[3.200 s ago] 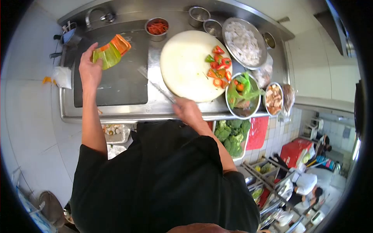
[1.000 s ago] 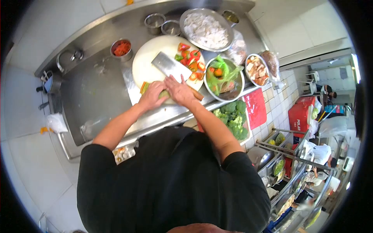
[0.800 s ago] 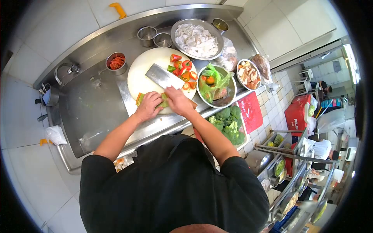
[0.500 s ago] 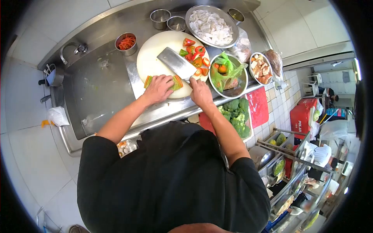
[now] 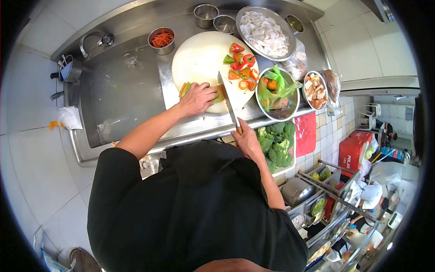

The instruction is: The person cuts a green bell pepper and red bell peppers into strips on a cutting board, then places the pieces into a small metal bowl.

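Note:
A round white chopping board [image 5: 190, 54] lies across the steel counter. My left hand [image 5: 198, 99] presses down with curled fingers on flattened pepper pieces [image 5: 219, 94], green and orange, near the board's front edge; part of them is hidden under the hand. A wooden-handled cleaver [image 5: 227, 97] is gripped in my right hand [image 5: 248, 139], its blade seen nearly edge-on at the right end of those pieces. Cut red and green peppers [image 5: 244, 72], tops and ends, are scattered on the board's right side.
Shredded red vegetable fills a metal cup [image 5: 161, 51] beside the sink [image 5: 122, 104]. A colander [image 5: 294, 109] with a green bag, a bowl of white strips [image 5: 265, 34] and a bowl of brown-and-white chunks [image 5: 316, 90] stand right. Broccoli [image 5: 276, 144] sits below the counter edge.
The cleaver has gone from lying over with its broad face showing to nearly upright, beside the pepper pieces. My right hand has drawn back toward me. The whole view has shifted slightly.

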A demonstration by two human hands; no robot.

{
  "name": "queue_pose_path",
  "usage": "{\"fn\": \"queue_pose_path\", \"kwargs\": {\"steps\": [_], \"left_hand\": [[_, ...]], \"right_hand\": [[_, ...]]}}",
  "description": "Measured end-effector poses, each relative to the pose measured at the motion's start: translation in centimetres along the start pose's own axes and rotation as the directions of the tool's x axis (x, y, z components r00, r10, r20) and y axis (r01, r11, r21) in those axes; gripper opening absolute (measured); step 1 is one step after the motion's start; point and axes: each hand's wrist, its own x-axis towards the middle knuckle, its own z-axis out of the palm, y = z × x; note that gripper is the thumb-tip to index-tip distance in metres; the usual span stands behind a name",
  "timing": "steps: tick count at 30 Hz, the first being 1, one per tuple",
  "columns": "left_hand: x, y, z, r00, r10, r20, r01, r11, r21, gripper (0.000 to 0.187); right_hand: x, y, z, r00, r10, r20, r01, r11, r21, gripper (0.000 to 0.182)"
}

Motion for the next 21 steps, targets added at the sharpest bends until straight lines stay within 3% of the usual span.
{"fn": "queue_pose_path", "kwargs": {"steps": [5,9,15,16,18,21], "left_hand": [[0.5,0.3,-0.3,0.998,-0.035,0.056,0.035,0.999,0.000,0.032],[0.9,0.2,-0.1,0.995,-0.069,0.076,0.070,0.997,-0.012,0.032],[1.4,0.8,-0.4,0.988,-0.099,0.120,0.097,0.995,0.020,0.035],[1.6,1.0,-0.6,0.983,-0.112,0.147,0.109,0.994,0.025,0.036],[2.0,1.2,-0.8,0.970,-0.143,0.198,0.137,0.990,0.039,0.036],[1.6,0.8,-0.3,0.988,-0.084,0.130,0.076,0.995,0.061,0.037]], "right_hand": [[-0.2,-1.1,-0.9,0.983,0.108,0.152,-0.136,0.972,0.189,0.061],[-0.1,-1.5,0.3,0.984,0.178,0.012,-0.178,0.974,0.138,0.053],[-0.9,-3.0,0.6,0.942,0.332,-0.043,-0.324,0.937,0.127,0.054],[-1.0,-1.8,0.9,0.966,0.241,-0.090,-0.230,0.966,0.119,0.053],[-2.3,-1.9,0.3,0.974,0.194,-0.117,-0.189,0.981,0.049,0.052],[-2.8,-2.2,0.5,0.978,0.151,-0.146,-0.157,0.987,-0.029,0.047]]}}
